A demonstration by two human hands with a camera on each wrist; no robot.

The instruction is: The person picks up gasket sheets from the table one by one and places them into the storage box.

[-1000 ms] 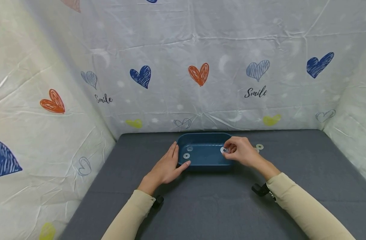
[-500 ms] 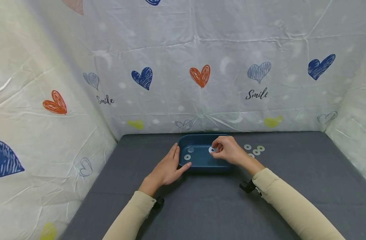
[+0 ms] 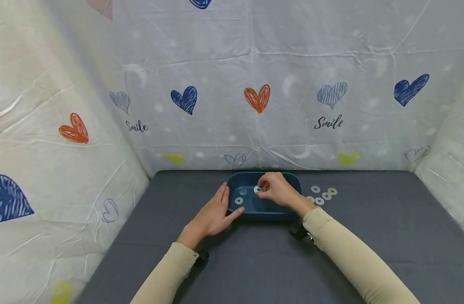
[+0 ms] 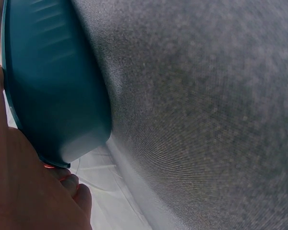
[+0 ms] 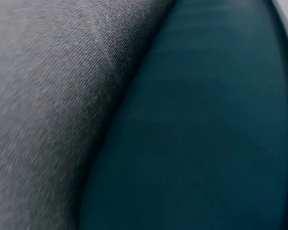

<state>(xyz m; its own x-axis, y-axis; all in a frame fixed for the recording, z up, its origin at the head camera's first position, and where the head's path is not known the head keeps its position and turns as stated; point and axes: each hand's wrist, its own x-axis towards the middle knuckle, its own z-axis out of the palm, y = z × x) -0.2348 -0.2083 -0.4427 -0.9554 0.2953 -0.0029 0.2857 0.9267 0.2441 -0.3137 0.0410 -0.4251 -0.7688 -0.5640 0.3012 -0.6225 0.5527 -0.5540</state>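
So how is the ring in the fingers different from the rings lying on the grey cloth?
The flat silvery ring pinched by the right hand is held over the dark teal plastic tub; the four flat silvery rings on the grey cloth lie loose outside the tub, to its right. The held ring is alone; those four sit in a cluster, untouched. All look alike: small, round, with a centre hole.
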